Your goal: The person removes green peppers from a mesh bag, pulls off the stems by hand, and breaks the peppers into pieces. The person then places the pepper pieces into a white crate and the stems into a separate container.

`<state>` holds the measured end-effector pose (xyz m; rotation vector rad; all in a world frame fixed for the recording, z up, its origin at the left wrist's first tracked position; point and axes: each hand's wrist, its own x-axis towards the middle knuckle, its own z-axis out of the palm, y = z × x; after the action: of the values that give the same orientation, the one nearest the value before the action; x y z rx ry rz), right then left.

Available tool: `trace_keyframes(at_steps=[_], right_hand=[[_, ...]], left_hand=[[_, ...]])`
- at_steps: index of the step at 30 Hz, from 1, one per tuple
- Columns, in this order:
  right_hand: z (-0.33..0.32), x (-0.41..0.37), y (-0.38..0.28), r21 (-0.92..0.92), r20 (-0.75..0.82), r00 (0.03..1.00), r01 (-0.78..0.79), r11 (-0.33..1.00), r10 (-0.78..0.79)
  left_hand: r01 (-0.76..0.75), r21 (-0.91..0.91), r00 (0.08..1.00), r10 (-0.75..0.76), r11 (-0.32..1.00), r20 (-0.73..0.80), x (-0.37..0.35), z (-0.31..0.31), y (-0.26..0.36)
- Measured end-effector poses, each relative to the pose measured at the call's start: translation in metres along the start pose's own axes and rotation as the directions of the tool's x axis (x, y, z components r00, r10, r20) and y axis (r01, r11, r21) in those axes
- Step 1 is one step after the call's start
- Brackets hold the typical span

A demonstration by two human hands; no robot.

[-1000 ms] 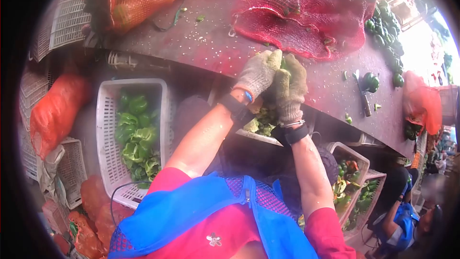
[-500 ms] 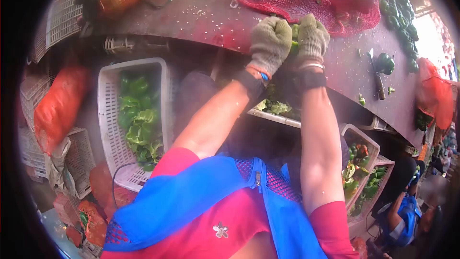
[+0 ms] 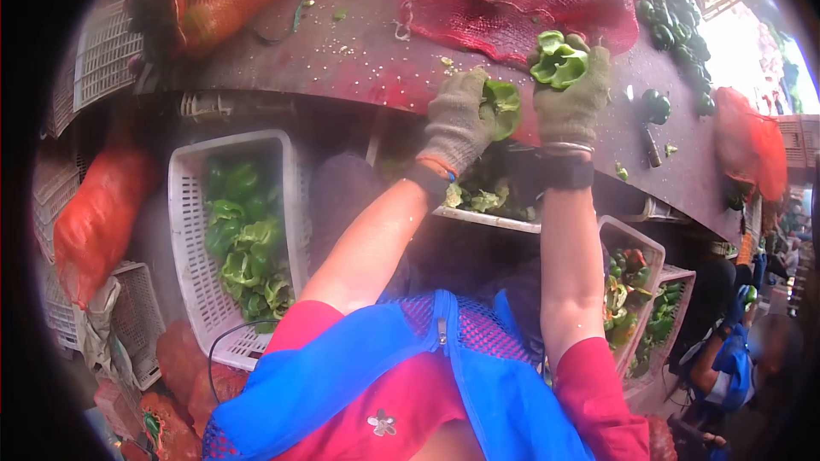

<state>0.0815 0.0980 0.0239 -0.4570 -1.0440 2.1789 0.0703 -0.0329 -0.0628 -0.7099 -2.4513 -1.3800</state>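
Observation:
Both hands wear pale knitted work gloves and are raised over the front edge of the dark table [image 3: 359,68]. My left hand [image 3: 459,115] is closed on a green bell pepper piece [image 3: 503,108], its hollow side showing. In my right hand [image 3: 572,102] sits another open green bell pepper piece [image 3: 560,65], hollow side up, with the fingers partly hidden behind it. A gap separates the two pieces. Just past my hands lies a red mesh sack [image 3: 521,0]. Beneath them, a container [image 3: 487,220] below the table edge holds pale green pepper scraps [image 3: 483,198].
A white crate [image 3: 190,248] of green pepper pieces stands at left. Crates [image 3: 632,324] of mixed peppers are at lower right. On the table lie a knife [image 3: 653,147], a whole pepper [image 3: 656,107], a row of peppers [image 3: 675,26] and an orange sack [image 3: 231,0]. Another person [image 3: 730,358] is far right.
My hands were close together around a green pepper. Now they are apart, each with an opened piece. The view has shifted slightly.

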Motion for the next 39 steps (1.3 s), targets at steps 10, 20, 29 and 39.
trace_keyframes(at_steps=[10,20,29,39], right_hand=[[0.036,-0.076,-0.004,-0.771,0.622,0.756,0.637,0.010,-0.205],[-0.056,-0.040,0.019,-0.829,0.211,0.892,-0.053,0.556,0.400],[-0.056,-0.033,0.036,-0.038,0.161,0.848,-0.507,0.861,0.506],[0.000,-0.067,-0.019,-0.461,0.392,0.759,-0.327,0.825,0.520]], left_hand=[[0.036,-0.187,0.996,-0.051,0.982,-0.075,0.003,-0.011,0.001],[0.384,-0.441,0.920,-0.298,0.811,0.253,0.006,-0.028,0.017],[0.565,-0.788,0.768,-0.503,0.243,0.395,0.018,-0.036,0.042],[0.248,0.219,0.958,-0.272,0.944,0.087,-0.015,-0.290,-0.042]])
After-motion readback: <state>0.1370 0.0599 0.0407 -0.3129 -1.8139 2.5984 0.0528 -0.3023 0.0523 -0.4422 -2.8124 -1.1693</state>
